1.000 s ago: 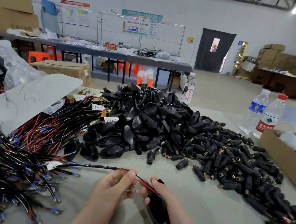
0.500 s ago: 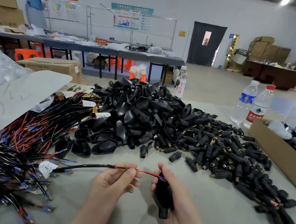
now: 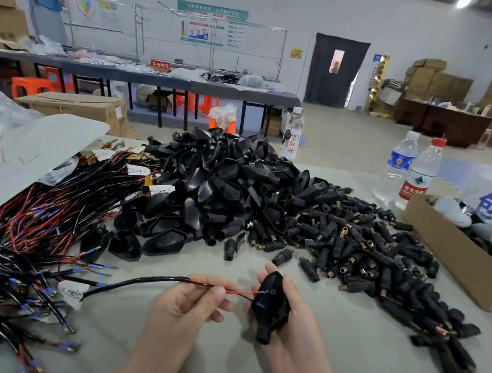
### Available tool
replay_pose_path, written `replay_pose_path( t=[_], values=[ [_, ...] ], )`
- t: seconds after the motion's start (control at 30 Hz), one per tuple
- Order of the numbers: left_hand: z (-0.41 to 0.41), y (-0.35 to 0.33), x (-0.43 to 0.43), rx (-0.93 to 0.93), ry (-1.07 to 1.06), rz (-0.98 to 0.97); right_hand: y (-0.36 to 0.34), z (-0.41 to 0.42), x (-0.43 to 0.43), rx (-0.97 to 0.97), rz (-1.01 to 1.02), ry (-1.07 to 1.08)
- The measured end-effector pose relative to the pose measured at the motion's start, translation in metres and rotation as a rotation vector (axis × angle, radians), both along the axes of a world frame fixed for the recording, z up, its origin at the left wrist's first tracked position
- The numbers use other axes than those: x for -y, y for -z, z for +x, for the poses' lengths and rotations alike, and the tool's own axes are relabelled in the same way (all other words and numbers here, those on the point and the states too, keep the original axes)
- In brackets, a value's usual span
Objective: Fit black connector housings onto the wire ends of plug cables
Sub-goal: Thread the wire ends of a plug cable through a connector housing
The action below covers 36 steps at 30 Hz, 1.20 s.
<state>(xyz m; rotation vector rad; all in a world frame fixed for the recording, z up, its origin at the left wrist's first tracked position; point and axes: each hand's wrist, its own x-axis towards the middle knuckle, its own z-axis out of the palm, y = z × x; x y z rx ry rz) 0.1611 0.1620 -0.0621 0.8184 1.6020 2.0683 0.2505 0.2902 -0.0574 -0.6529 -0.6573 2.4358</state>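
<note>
My left hand (image 3: 194, 300) pinches a black plug cable (image 3: 133, 281) where its sheath ends and the red and black wires split. Those wire ends, tipped blue, reach the wide mouth of a black connector housing (image 3: 269, 306). My right hand (image 3: 291, 319) grips that housing, with its narrow neck pointing toward me. A white tag hangs on the cable further left. Behind my hands lies a big heap of loose black housings (image 3: 221, 189). A mass of cables with red and black wires (image 3: 21, 234) covers the left of the table.
A spread of small black plug inserts (image 3: 372, 258) lies to the right. A cardboard box (image 3: 464, 263) stands at the right edge, with two water bottles (image 3: 411, 173) behind it. A white sheet (image 3: 18, 150) lies at the far left. Bare grey tabletop (image 3: 355, 365) surrounds my hands.
My right hand has turned the housing so its wide mouth faces the wires. The blue-tipped wire ends now touch the housing's opening. My left hand keeps its pinch on the cable.
</note>
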Motion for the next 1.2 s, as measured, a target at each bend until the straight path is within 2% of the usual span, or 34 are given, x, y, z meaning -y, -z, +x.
replay_pose_path(
  t=[0.13,0.47,0.67,0.97,1.2],
  values=[
    [-0.005,-0.002,0.001,0.142,-0.042,0.113,-0.002,0.003,0.003,0.008,0.145,-0.081],
    [-0.003,-0.003,0.005,0.07,0.042,0.087,-0.003,0.007,0.01,-0.014,0.309,-0.187],
    [-0.002,-0.003,0.005,0.109,0.12,0.073,0.004,0.004,0.004,-0.001,0.375,-0.152],
    [-0.006,-0.003,0.003,0.309,0.17,0.128,0.007,-0.002,0.02,-0.092,0.511,-0.266],
    [-0.005,0.0,0.001,0.282,0.118,0.089,0.005,-0.003,0.021,-0.091,0.523,-0.277]
  ],
)
